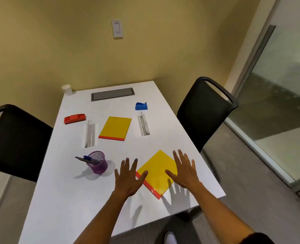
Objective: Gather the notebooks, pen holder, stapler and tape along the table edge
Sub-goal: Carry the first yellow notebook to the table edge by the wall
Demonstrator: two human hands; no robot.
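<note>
A yellow notebook with a red spine (pixel 157 175) lies turned like a diamond near the table's front right. My left hand (pixel 129 178) hovers with spread straight fingers over its left corner, and my right hand (pixel 184 170) hovers likewise over its right side; both cast shadows on the table. A second yellow notebook (pixel 115 128) lies mid-table. The purple mesh pen holder (pixel 97 162) with pens stands left of my hands. The red stapler (pixel 74 118) sits far left, and the blue tape dispenser (pixel 141 106) far right.
The white table (pixel 61 199) has two shiny slots (pixel 89 133) (pixel 143 125) and a grey cable hatch (pixel 112 94). A paper cup (pixel 67 89) stands at the far left corner. Black chairs (pixel 13 141) (pixel 205 111) flank the table.
</note>
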